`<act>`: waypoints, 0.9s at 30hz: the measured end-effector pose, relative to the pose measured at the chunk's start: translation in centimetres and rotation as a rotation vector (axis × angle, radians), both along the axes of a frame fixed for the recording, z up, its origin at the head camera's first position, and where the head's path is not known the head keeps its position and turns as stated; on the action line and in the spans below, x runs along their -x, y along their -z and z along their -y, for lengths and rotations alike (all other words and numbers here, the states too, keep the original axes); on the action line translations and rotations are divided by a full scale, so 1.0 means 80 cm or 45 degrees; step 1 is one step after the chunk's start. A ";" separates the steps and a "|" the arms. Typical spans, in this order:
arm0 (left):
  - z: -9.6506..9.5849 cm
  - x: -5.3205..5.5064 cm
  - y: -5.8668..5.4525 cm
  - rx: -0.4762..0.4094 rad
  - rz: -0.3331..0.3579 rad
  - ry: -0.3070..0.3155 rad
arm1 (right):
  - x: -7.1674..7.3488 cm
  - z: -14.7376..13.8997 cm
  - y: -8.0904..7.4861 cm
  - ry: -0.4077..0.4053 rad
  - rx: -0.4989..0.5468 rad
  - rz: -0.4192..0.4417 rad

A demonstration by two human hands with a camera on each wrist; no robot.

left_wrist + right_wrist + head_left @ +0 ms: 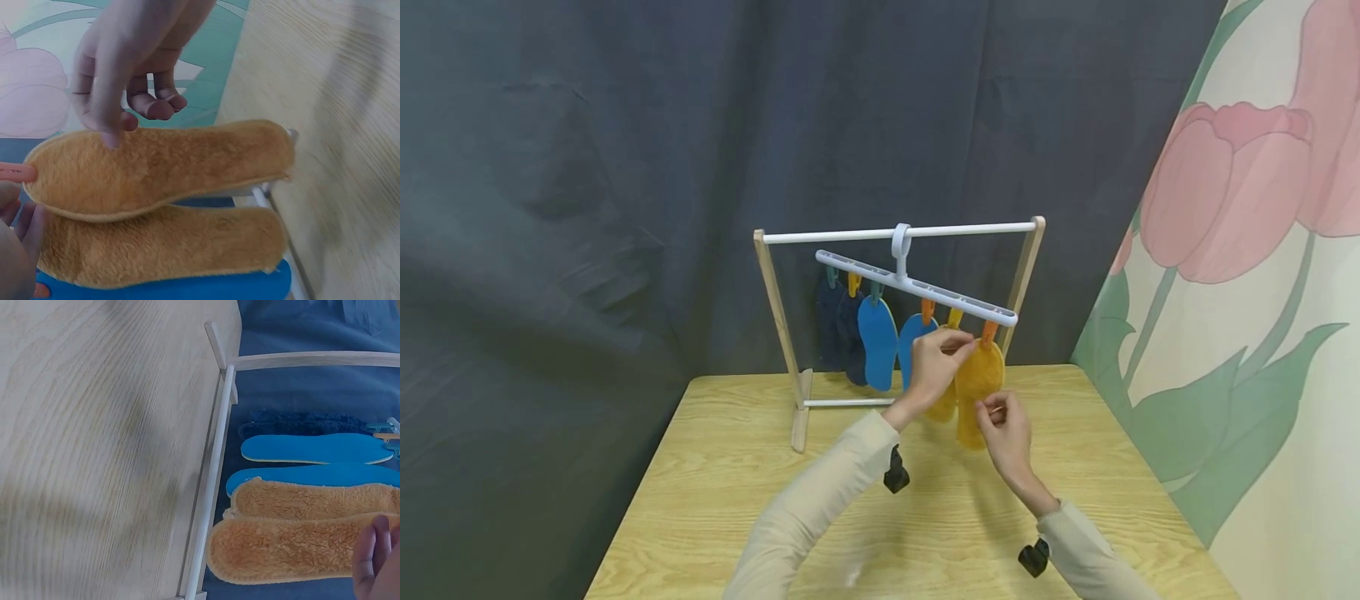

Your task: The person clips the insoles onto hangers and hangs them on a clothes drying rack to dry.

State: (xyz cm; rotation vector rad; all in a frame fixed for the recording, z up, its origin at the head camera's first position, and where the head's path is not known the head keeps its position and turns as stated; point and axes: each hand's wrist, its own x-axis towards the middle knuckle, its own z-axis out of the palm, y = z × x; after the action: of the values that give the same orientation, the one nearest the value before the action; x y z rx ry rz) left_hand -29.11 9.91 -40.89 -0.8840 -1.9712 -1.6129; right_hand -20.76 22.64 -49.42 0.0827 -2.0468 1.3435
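Two orange-yellow fuzzy shoe insoles hang upright from clothespins on the hanger (pixel 917 287). The front insole (pixel 159 172) hangs by an orange clothespin (pixel 989 333). My left hand (pixel 934 367) pinches this insole's upper edge just below that clothespin; in the left wrist view only part of its fingers shows. Lower down, my right hand (pixel 1009 429) touches the front insole's side with its fingertips, the other fingers loosely bent. Just behind hangs the second fuzzy insole (pixel 300 500), with a yellow clothespin (pixel 955 318) above it. Blue insoles (pixel 877 343) follow farther along.
The hanger hooks over the white rail (pixel 827 236) of a wooden-legged rack (pixel 778 317) and slants toward me on the right. Dark blue insoles (pixel 852 346) hang at its far end. Below is a wooden table (pixel 700 500), with a dark curtain (pixel 625 167) behind and a painted wall (pixel 1247 333) at right.
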 end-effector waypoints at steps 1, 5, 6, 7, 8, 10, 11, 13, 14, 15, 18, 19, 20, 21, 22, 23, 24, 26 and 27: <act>0.003 0.000 0.003 0.008 0.008 0.006 | 0.001 0.001 0.001 -0.029 -0.005 -0.005; 0.020 0.003 0.016 0.054 0.025 0.001 | 0.007 0.005 0.007 -0.112 -0.066 0.036; 0.025 0.004 0.020 0.064 0.025 -0.007 | 0.008 0.006 0.008 -0.126 -0.082 0.054; 0.030 0.005 0.024 0.071 0.023 -0.016 | 0.009 0.007 0.010 -0.134 -0.099 0.066; 0.036 0.005 0.027 0.073 0.017 -0.026 | 0.010 0.007 0.011 -0.134 -0.114 0.077; 0.050 0.006 0.033 0.065 0.005 -0.043 | 0.010 0.008 0.014 -0.145 -0.125 0.091; 0.057 0.007 0.036 0.061 -0.004 -0.051 | 0.010 0.008 0.015 -0.147 -0.127 0.094; 0.072 0.007 0.042 0.050 -0.019 -0.071 | 0.009 0.007 0.018 -0.146 -0.135 0.093; 0.079 0.007 0.044 0.039 -0.020 -0.074 | 0.008 0.006 0.019 -0.144 -0.140 0.093; 0.086 0.006 0.047 0.040 -0.017 -0.083 | 0.007 0.005 0.020 -0.144 -0.148 0.093; 0.107 0.004 0.056 0.053 -0.003 -0.114 | 0.005 0.001 0.022 -0.142 -0.185 0.073; 0.114 0.004 0.059 0.055 0.003 -0.118 | 0.006 -0.001 0.022 -0.145 -0.201 0.064; 0.120 0.004 0.062 0.062 0.013 -0.129 | 0.006 -0.002 0.022 -0.149 -0.217 0.055; 0.126 0.005 0.065 0.065 0.021 -0.138 | 0.007 -0.003 0.021 -0.151 -0.233 0.046; 0.132 0.005 0.068 0.063 0.028 -0.141 | 0.007 -0.005 0.020 -0.154 -0.242 0.043; 0.137 0.005 0.070 0.064 0.038 -0.145 | 0.008 -0.006 0.019 -0.157 -0.252 0.041; 0.143 0.006 0.072 0.064 0.047 -0.150 | 0.009 -0.007 0.018 -0.157 -0.264 0.039; 0.152 0.005 0.076 0.065 0.065 -0.160 | 0.010 -0.010 0.017 -0.159 -0.285 0.037; 0.157 0.004 0.077 0.062 0.074 -0.156 | 0.010 -0.011 0.017 -0.159 -0.294 0.035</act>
State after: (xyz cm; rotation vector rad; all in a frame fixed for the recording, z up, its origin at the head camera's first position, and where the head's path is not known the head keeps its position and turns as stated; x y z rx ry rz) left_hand -29.47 -2.62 -47.04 -0.7260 -2.0698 -1.5436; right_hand -21.59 23.50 -50.78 0.2999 -2.2449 1.1805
